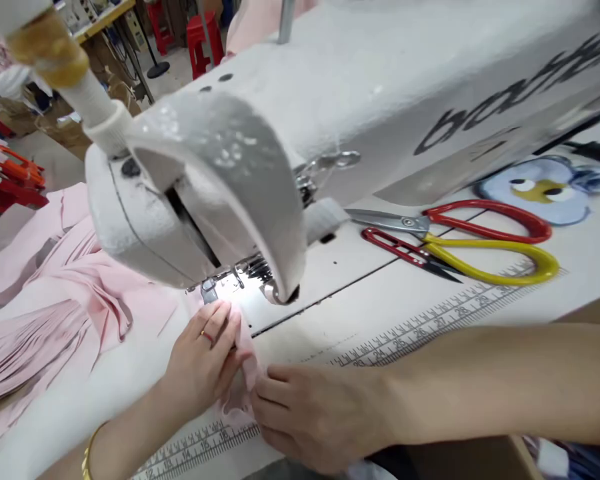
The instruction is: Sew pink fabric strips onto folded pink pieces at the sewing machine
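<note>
From afar, I had the pink strip (249, 347) between the presser foot (209, 292) and the right hand (315, 413), which pinched it. The left hand (205, 350) lay on it — gripping or merely pressing, I couldn't tell. Its near length, I judged, was left unsewn.

The fabric strip (248, 353) is pink, the sewing machine (350, 93) white with black lettering (520, 88), the scissors (414, 225) red- and yellow-handled.

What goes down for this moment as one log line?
Left hand: on pink cloth, near sewing machine | Right hand: fingers curled at cloth's edge | Scissors: on table, untouched
</note>
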Demonstrator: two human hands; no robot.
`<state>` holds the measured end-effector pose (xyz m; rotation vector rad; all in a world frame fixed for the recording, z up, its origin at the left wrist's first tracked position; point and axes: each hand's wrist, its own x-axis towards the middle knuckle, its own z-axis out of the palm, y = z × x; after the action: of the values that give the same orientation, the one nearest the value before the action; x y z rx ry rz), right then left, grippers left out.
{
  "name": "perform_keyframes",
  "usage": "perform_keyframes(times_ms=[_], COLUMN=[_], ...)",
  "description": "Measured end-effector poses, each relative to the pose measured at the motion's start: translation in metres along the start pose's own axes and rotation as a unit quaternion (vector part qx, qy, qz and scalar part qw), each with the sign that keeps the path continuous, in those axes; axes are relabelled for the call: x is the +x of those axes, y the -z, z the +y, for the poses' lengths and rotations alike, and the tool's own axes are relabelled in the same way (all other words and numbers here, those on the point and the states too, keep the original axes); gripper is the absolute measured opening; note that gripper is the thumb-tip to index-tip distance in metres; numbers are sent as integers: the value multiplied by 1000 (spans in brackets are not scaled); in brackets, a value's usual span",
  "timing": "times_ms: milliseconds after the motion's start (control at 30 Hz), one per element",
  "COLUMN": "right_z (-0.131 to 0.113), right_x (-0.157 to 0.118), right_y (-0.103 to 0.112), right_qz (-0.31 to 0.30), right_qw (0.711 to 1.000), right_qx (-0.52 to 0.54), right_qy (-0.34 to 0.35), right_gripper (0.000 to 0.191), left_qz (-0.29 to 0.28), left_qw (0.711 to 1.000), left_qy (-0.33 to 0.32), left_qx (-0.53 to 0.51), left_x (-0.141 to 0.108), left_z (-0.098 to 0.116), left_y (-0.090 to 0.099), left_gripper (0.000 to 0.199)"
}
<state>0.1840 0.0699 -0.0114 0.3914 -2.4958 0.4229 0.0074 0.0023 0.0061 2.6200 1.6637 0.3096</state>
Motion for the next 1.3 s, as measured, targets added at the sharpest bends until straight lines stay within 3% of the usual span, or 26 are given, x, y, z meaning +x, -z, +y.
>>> perform_keyframes(times_ms=[233,500,667,800,967,1200,1300], right_z=[9,22,28,33,38,54,62], right_x=[0,1,-1,-2,-1,3,4], right_y=[-3,-2,-5,-8,-6,-11,-16], right_qz=[16,-28,-55,-51,-39,-135,-131], right_qw=[999,998,995,992,988,972,967], right_qx=[-15,-29,-45,-68,-90,-94,-84], right_qy=[-34,-58,-72,-88,-121,-169,-202], right_gripper=[26,25,23,24,25,23,20], left_qz=[-7,9,-11,31,54,86,97], left_qw=[1000,1000,999,999,998,994,992], left_qy=[24,6,27,-14,5,18,24], left_qx=[-6,26,37,28,39,70,77], left_x=[3,6,8,4,6,18,20], left_z=[-8,-11,-15,-17,-22,-40,-47], left_y=[-7,-7,-6,-4,-2,-6,-5], left_gripper=[39,33,31,29,22,30,32])
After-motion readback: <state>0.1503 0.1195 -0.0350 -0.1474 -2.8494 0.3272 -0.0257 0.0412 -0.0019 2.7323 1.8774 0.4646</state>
